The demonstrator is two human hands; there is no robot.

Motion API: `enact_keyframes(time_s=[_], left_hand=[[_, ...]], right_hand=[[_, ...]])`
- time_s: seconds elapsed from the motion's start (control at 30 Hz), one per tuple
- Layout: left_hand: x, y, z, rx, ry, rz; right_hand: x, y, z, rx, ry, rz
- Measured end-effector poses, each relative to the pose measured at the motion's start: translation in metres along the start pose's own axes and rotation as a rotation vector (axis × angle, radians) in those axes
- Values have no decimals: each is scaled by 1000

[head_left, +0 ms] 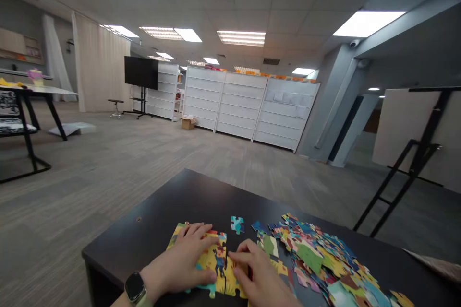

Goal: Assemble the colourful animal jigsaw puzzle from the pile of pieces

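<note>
My left hand (182, 259), with a watch (134, 288) on its wrist, lies spread over a joined section of jigsaw puzzle (219, 265) and presses it on the dark table. A cartoon figure on yellow shows beside the thumb. My right hand (259, 273) is curled, its thumb and index finger pinched on a yellow puzzle piece (231, 285) along the section's right edge. A thin dark gap runs between piece and section in part. My right fingers partly cover the piece. A loose blue puzzle piece (237, 224) lies just beyond my hands.
A heap of mixed puzzle pieces (317, 254) spreads over the right of the black table (173, 201). Beyond the table's edges is carpeted floor. An easel stand (414, 163) stands at the right, white shelving (237, 105) and a screen on a stand (141, 73) farther back.
</note>
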State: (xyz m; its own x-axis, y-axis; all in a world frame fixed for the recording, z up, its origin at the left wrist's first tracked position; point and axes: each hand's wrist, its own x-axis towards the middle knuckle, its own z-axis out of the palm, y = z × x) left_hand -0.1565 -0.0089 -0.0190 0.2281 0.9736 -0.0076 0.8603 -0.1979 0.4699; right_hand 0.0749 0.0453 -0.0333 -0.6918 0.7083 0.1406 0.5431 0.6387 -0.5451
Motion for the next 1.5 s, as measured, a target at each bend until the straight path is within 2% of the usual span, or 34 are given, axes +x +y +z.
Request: enact_keyframes(time_s=[0.17,0.27,0.33,0.47,0.77,0.97,1.23,1.5], left_hand=[[7,12,12,31,115,-74],[12,17,18,22,123,-121],[15,18,20,3,121,-139],[16,17,19,-5,137,-135],[28,4,25,20,153,-116],[32,-6,27,23,161,-103],[28,4,23,21,148,-107],[25,15,21,-2,181,-48]], right_hand=[[2,9,-1,29,96,21],[4,27,-24,69,156,42],[2,43,-43,2,188,67],[-13,63,-60,-118,134,42],[-30,42,-53,-97,21,13],[-33,42,-49,-6,-9,75],[-27,36,-45,82,-43,130],[-26,44,-38,9,-33,47]])
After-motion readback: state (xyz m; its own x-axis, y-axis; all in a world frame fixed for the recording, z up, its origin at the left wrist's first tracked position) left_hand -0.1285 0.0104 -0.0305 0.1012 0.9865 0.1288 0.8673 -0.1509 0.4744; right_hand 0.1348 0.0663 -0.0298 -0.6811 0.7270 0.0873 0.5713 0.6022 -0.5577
